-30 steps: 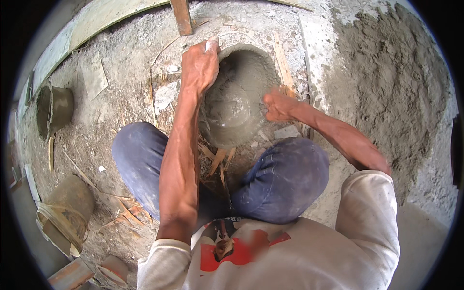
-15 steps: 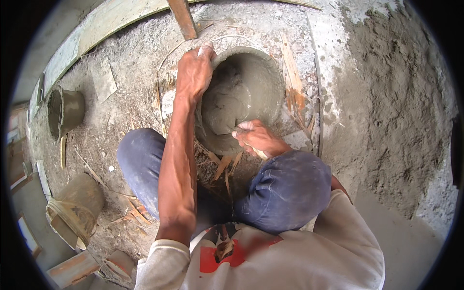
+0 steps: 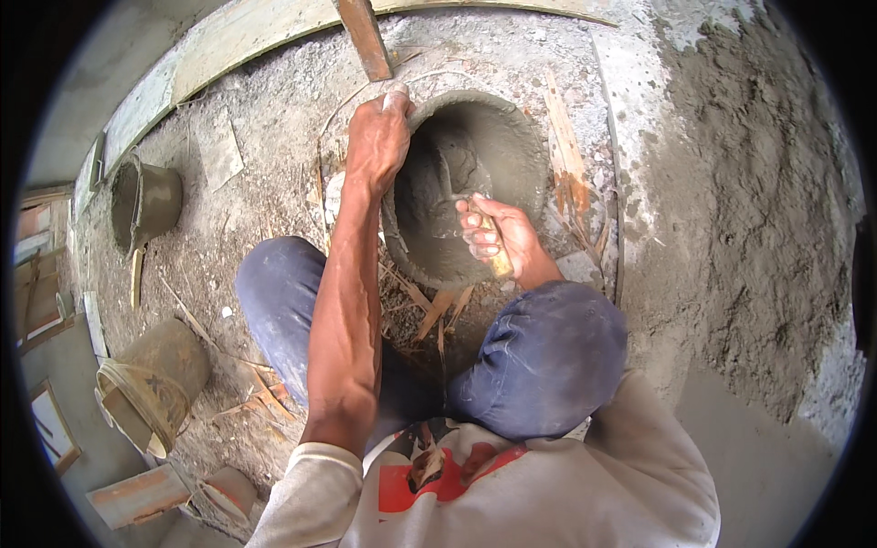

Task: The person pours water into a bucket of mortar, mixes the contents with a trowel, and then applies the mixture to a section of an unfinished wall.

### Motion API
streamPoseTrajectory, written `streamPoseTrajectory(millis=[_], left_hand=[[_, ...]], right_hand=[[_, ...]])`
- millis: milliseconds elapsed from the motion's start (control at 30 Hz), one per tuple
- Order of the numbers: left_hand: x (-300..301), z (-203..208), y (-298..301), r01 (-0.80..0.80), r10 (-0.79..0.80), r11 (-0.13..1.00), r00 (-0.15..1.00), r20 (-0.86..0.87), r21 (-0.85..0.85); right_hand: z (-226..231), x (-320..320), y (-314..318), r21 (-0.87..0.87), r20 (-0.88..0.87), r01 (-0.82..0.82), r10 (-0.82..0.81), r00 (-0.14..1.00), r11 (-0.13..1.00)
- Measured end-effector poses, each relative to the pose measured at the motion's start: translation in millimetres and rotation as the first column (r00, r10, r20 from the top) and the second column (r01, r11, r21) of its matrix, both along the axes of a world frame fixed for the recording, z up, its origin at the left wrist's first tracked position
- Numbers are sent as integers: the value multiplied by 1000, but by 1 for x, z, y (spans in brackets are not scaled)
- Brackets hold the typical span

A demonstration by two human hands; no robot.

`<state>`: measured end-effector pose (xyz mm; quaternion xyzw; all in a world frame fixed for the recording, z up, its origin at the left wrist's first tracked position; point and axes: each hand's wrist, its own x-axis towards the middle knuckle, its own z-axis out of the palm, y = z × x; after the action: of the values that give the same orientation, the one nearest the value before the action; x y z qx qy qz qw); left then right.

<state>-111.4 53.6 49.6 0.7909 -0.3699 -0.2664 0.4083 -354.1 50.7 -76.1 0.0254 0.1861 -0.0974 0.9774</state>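
A round bucket caked with grey mortar stands in front of my knees, tilted so that I look into it. Wet grey mortar lies inside. My left hand is closed over the bucket's left rim, thumb on top. At the near right side of the bucket, my right hand is wrapped round the yellowish handle of a trowel. Its metal shank points into the bucket, while the blade is mostly lost in the mortar and shadow.
Two mortar-stained buckets, one farther off and one nearer, lie tipped at the left. A wooden post stands beyond my left hand. Split wood lies right of the bucket. Rough mortar covers the floor at right.
My right hand has turned palm-up and lifted slightly, bringing the trowel's handle into sight. The left hand keeps its hold on the rim. The whole view has shifted a little.
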Motion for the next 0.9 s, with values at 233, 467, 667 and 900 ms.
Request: streamPoseTrajectory(millis=[233, 467, 667, 900], left_hand=[[2, -4, -4, 28, -27, 999, 1000, 14, -35], [-7, 6, -4, 103, -102, 994, 995, 19, -24], [2, 1, 0, 105, -104, 994, 994, 22, -38], [-7, -3, -9, 37, -37, 999, 999, 10, -19]], right_hand=[[85, -48, -12, -574, -667, -813, -522, 532, -95], [19, -24, -37, -61, -446, -625, -539, 715, -778], [30, -8, 8, -257, -645, -448, -193, 740, -856], [123, -30, -31, 194, -428, -512, -541, 724, -837]])
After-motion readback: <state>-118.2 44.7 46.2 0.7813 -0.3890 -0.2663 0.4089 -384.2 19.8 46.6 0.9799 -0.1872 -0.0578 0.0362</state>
